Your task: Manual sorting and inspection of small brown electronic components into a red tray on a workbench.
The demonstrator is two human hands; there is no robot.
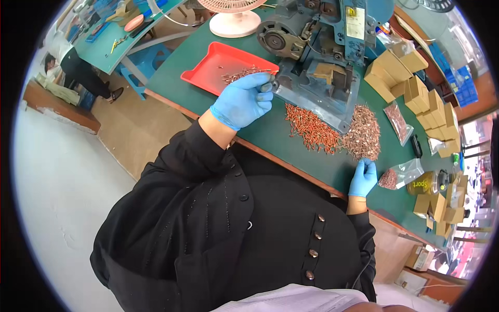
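Head view: our left hand [243,100], gloved blue, has its fingers [264,86] pinched on a small dark part at the blue-grey machine [317,57], just beside the red tray [208,65]. Our right hand [363,178] rests with fingers loosely curled, holding nothing, on the green counter [270,136] at the copper-coloured pile [363,132], beside the red pile [311,128].

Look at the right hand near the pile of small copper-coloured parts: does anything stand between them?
Nothing visible does. The right hand rests on the green table just below the pile of copper-coloured parts, with only bare tabletop between. The clear bag lies off to its side.
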